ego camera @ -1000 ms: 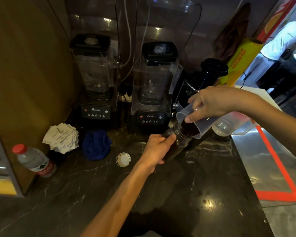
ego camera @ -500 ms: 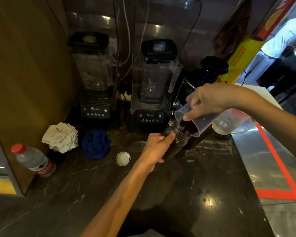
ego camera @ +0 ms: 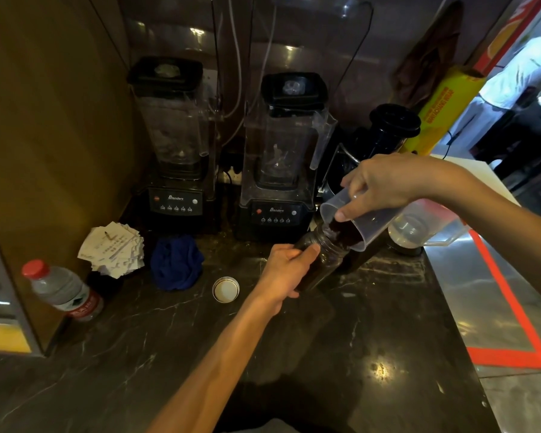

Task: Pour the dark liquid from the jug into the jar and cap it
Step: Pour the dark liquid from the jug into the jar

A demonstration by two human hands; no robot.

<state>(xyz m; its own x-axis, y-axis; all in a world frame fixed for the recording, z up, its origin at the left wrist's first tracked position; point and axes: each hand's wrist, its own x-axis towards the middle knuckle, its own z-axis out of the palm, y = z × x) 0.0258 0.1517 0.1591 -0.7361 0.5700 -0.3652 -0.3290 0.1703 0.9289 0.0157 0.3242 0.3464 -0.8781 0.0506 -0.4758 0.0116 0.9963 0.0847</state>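
My right hand (ego camera: 384, 182) grips a clear plastic jug (ego camera: 372, 220) tipped steeply to the left, its lip over the mouth of the jar. Dark liquid (ego camera: 344, 232) lies at the jug's lower lip and runs into the jar. My left hand (ego camera: 286, 270) is wrapped around the dark, nearly full jar (ego camera: 322, 260), which leans to the right on the black marble counter (ego camera: 341, 354). The jar's cap (ego camera: 226, 289) lies inside-up on the counter, to the left of my left hand.
Two blenders (ego camera: 172, 139) (ego camera: 283, 151) and a black juicer (ego camera: 384, 132) stand at the back. A blue cloth (ego camera: 175, 264), a paper stack (ego camera: 113, 250) and a water bottle (ego camera: 63, 290) sit at the left. Another clear jug (ego camera: 425, 226) stands behind my right arm, and a steel surface with red tape (ego camera: 509, 307) lies at the right.
The jug has tipped a little further and less dark liquid is left in it. Both hands stay where they were.
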